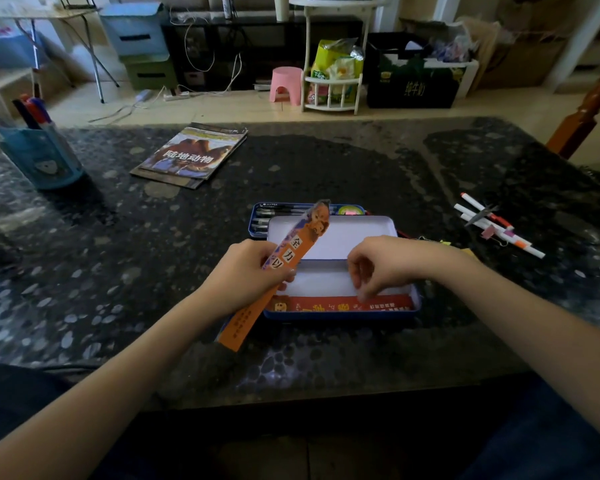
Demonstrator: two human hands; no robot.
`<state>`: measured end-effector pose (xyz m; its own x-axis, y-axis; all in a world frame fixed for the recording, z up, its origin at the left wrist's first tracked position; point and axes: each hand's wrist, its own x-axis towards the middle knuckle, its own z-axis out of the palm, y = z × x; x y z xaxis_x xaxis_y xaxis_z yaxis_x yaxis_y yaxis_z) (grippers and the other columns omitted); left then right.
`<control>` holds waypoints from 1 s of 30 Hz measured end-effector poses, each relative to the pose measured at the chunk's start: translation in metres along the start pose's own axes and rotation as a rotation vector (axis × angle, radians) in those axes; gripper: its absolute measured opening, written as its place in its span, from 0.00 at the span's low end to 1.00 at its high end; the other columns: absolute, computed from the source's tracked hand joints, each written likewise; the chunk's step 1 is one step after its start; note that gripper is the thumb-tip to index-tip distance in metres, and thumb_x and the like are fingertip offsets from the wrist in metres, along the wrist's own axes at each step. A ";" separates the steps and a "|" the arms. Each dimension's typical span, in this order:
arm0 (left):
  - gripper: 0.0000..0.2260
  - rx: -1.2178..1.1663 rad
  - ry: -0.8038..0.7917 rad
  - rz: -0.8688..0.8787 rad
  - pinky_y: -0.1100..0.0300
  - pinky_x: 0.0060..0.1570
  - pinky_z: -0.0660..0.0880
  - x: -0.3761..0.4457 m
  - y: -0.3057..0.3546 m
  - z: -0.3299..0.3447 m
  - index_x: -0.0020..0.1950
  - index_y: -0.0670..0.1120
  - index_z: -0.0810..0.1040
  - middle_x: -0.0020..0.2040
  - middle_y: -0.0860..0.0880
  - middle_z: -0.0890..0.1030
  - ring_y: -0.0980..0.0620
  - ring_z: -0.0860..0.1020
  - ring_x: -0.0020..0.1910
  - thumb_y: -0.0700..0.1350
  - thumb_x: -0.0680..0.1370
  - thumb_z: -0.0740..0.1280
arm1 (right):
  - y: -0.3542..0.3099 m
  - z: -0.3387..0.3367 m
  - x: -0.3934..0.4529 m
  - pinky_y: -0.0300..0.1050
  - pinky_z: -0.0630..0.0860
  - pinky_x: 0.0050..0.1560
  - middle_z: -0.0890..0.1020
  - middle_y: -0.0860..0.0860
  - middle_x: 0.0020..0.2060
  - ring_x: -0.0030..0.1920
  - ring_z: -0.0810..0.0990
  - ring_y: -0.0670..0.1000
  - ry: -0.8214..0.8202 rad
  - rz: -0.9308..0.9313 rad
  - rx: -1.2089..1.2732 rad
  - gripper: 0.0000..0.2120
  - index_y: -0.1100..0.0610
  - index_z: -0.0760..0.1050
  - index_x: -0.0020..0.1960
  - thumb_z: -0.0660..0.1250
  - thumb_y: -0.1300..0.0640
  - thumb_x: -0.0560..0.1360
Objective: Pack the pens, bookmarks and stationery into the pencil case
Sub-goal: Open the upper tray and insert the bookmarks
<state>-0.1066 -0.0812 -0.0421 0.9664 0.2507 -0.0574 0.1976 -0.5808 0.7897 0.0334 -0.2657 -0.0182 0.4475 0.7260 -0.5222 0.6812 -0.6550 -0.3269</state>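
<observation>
Our left hand (246,271) pinches the thin, floppy orange paper bookmark (284,268) mid-length; our right hand's fingers (364,289) press the red bookmark (343,302) into the blue tin pencil case (417,299).

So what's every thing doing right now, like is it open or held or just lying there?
pencil case: open, tray level lifted
orange bookmark: held tilted over the case
left hand: grips the orange bookmark
red bookmark: lying flat in the near compartment
right hand: fingertips down on the red bookmark
white pens: lying loose on the table
books: closed, stacked
pen holder: upright, pens inside
</observation>
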 end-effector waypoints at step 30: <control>0.13 -0.561 0.037 -0.224 0.51 0.45 0.79 0.009 -0.006 0.009 0.53 0.43 0.77 0.42 0.49 0.85 0.49 0.84 0.41 0.44 0.71 0.73 | -0.026 0.023 0.012 0.44 0.83 0.42 0.86 0.53 0.44 0.45 0.85 0.51 0.172 -0.158 1.007 0.09 0.54 0.75 0.55 0.69 0.56 0.76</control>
<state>-0.0975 -0.0827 -0.0525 0.9030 0.3519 -0.2465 0.2691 -0.0158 0.9630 0.0076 -0.2453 -0.0342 0.5257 0.7875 -0.3217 -0.0252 -0.3636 -0.9312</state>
